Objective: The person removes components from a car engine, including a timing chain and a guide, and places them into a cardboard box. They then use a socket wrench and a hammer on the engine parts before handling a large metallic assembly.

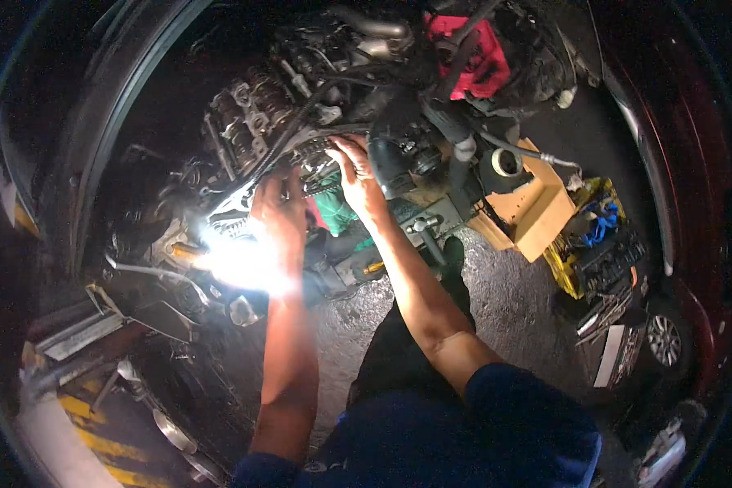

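An engine with its top exposed [256,114] fills the upper middle, rows of metal parts showing. At its near end, my left hand [278,213] is closed with bent fingers, and what they grip is hidden by glare and shadow. My right hand [356,172] is beside it, fingers apart and slightly bent, its fingertips against a toothed, chain-like metal part [313,153]. A green cloth [333,207] and a bit of red cloth lie just below, between the hands. A very bright lamp glare [248,262] washes out the area left of my left wrist.
A dark hose [392,159] bends right of my right hand. Farther right are an open cardboard box [537,207], a tape roll [507,163], a yellow bag [563,264] and tools [603,313]. A red cloth [468,57] lies at the back. Metal parts [167,423] lie lower left.
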Available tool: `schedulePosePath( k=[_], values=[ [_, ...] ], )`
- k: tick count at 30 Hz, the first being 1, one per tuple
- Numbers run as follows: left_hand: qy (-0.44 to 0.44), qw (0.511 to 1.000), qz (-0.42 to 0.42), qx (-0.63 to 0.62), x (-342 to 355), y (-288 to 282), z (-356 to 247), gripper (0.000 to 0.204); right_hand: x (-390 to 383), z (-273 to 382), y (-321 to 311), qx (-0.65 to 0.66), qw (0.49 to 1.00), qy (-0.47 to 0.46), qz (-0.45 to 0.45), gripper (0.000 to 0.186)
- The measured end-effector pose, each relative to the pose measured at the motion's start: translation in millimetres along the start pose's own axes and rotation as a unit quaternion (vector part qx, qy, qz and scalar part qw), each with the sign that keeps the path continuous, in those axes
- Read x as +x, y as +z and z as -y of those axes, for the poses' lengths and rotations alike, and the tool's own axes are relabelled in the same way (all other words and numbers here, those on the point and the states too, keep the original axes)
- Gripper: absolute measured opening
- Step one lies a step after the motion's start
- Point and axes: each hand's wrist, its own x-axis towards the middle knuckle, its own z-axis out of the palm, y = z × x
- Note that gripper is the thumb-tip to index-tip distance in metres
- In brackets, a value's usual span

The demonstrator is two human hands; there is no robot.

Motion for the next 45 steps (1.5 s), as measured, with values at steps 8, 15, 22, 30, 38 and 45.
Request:
schedulePosePath(
  k=[8,15,22,30,38,45],
  values=[
    [-0.308,0.870,-0.117,-0.367,-63.1,24.0,17.6,0.045,-5.6,10.4,-9.0,-0.069,0.985,0.125,0.100,0.017],
    [-0.360,0.859,-0.061,-0.358,-64.5,62.7,76.7,0.035,2.3,7.0,-11.3,-0.077,0.988,0.071,0.114,0.020],
    [-0.324,0.842,-0.181,-0.390,-59.9,86.6,70.0,0.026,15.6,13.1,-15.9,-0.097,0.984,0.002,0.152,0.019],
    [-0.327,0.856,-0.176,-0.361,-60.8,83.3,72.2,0.025,13.3,17.4,-19.6,-0.178,0.972,0.012,0.153,0.020],
    [-0.319,0.752,-0.262,-0.514,-59.0,93.4,82.3,0.019,15.7,19.2,-14.6,-0.183,0.966,-0.015,0.179,0.019],
    [-0.293,0.677,-0.239,-0.632,-55.9,84.5,81.0,0.020,18.7,18.4,-18.2,-0.173,0.963,-0.005,0.207,0.019]
  ],
)
